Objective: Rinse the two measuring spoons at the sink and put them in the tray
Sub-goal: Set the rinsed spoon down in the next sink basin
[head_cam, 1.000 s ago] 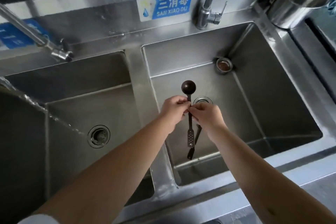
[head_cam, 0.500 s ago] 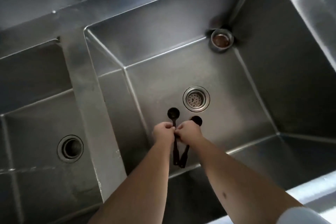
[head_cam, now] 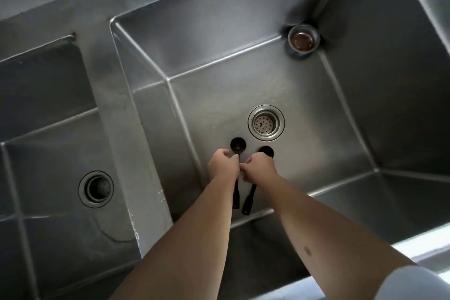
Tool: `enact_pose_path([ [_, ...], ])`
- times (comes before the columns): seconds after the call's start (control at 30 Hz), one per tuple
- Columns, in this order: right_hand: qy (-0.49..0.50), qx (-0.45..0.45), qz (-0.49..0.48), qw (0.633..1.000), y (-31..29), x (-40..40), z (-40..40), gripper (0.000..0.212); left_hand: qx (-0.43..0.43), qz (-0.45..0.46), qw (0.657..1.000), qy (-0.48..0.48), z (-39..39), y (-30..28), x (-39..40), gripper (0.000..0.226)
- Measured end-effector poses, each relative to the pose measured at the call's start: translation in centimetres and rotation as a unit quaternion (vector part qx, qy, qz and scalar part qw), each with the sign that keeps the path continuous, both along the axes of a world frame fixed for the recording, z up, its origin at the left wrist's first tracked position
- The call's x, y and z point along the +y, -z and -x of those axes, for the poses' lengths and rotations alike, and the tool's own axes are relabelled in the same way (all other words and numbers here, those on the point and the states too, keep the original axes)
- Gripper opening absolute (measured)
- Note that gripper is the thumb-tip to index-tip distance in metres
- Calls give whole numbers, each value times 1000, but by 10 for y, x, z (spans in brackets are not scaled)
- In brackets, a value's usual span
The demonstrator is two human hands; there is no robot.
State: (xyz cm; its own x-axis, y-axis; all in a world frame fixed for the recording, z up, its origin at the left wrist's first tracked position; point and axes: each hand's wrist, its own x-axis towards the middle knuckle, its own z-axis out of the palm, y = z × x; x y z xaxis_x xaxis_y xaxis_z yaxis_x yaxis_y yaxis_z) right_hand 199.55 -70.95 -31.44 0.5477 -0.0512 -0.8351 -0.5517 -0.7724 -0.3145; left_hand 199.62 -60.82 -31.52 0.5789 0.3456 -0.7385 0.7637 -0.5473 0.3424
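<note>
Two black measuring spoons are held side by side over the floor of the right sink basin (head_cam: 304,178). My left hand (head_cam: 222,164) grips the left spoon (head_cam: 238,145) by its handle, bowl pointing away from me. My right hand (head_cam: 259,168) grips the right spoon (head_cam: 267,151), whose bowl peeks out just past my knuckles. Both handle ends hang below my wrists, close together. The hands touch at the fingertips. No water runs, and no tray is in view.
The strainer drain (head_cam: 266,122) lies just beyond the spoon bowls. A round overflow fitting (head_cam: 303,38) sits in the far right corner. A steel divider (head_cam: 117,114) separates the left basin, which has its own drain (head_cam: 95,189). The near sink rim (head_cam: 414,248) runs bottom right.
The view has tipped down and closed in on the right basin, so the taps and sign left the frame. The two spoons, stacked a second ago, are now spread apart, one per hand.
</note>
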Motion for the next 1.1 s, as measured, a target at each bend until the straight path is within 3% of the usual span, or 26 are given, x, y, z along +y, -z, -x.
enact_pose_path([
  [0.17,-28,-78,8,996,-74,-4,-10,27,-101,-31,965,240,-18,-75,8,45],
  [0.3,-71,-177,19,981,-143,18,-14,39,-227,-99,918,310,-26,-143,49,52],
  [0.4,-148,-258,21,954,-182,55,-16,61,-262,-101,909,308,-14,-184,99,59],
  [0.53,-260,-328,0,908,-216,132,-5,67,-293,-140,907,267,20,-226,181,60],
  [0.63,-305,-342,-17,889,-229,199,12,65,-242,-162,934,205,53,-245,250,71],
  [0.77,-360,-328,-61,871,-239,275,42,68,-220,-201,944,142,94,-261,333,65],
  [0.93,-394,-333,-76,853,-250,346,62,62,-209,-220,945,118,118,-267,396,68],
  [1.1,-362,-313,-24,878,-254,389,62,46,-218,-219,939,150,119,-262,421,73],
])
